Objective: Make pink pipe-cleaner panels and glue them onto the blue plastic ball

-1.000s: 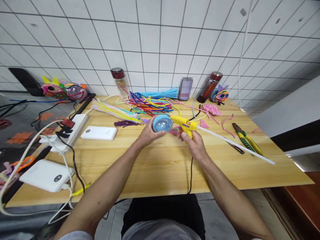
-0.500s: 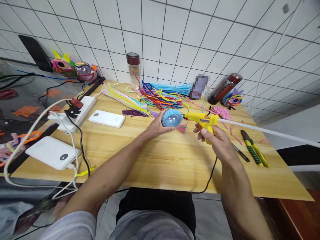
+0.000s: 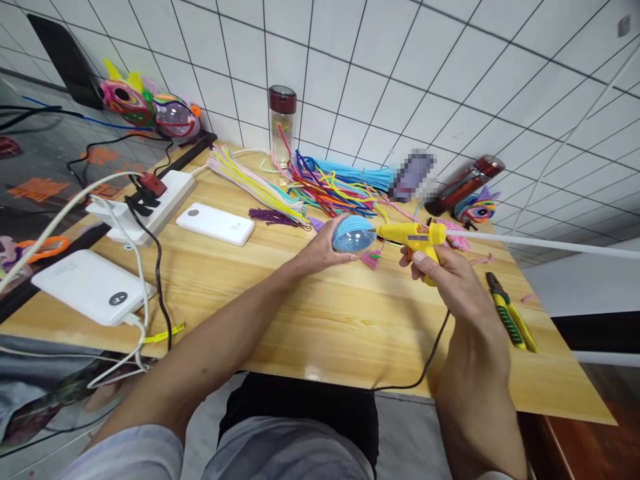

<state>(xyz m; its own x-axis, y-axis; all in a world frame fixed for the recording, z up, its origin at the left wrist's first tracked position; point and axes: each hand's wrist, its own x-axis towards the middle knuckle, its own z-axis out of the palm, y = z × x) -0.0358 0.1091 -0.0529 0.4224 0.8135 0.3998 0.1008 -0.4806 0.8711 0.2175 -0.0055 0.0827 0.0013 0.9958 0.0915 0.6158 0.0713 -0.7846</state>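
Observation:
My left hand (image 3: 323,248) is closed around a clear plastic ball (image 3: 356,239) whose upper part is wrapped in light blue pipe cleaner. In my right hand (image 3: 445,270) is a yellow hot glue gun (image 3: 413,235), gripped by its handle with the fingers near the trigger. A long white glue stick (image 3: 540,243) sticks out of its back end. The gun's nozzle points left and meets, or nearly meets, the right side of the ball at the blue wrapping. Whether it touches cannot be made out. A black cord (image 3: 433,357) hangs from the gun.
Behind the ball lies a pile of coloured pipe cleaners (image 3: 330,187), beside a glass bottle (image 3: 283,127). Pliers (image 3: 511,313) rest at the right. A white power bank (image 3: 216,224), a power strip (image 3: 173,193) and cables occupy the left. A finished-looking colourful fish figure (image 3: 475,207) stands back right.
The view has shifted slightly. The glue gun's nozzle stays at the ball's right side, and both hands keep their holds.

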